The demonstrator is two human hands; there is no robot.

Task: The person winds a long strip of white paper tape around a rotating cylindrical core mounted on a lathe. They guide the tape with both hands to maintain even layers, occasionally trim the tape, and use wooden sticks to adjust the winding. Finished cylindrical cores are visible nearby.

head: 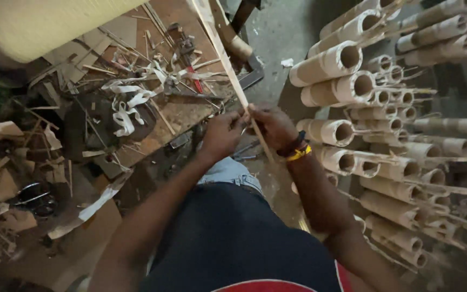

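Dark cloth over the person's torso [233, 243] fills the bottom centre of the frame, with a patch of blue jeans [231, 172] just above it. Both forearms rise from the lower edge and converge toward the middle. At frame centre the left hand [221, 135] has its grip closed around a long thin wooden strip [224, 54], fingers curled over it. Right beside it, touching or nearly so, the right hand [273, 127] pinches the same strip, knuckles turned up, with a yellow and dark wristband [298, 151] on the wrist. From the hands the strip runs diagonally up to the top centre. On the left lies a cluttered tabletop [179, 116] strewn with wood scraps and pale ribbon-like shavings [128, 103]. Stacked cardboard tubes [352, 86] fill the right side, open ends facing the camera.
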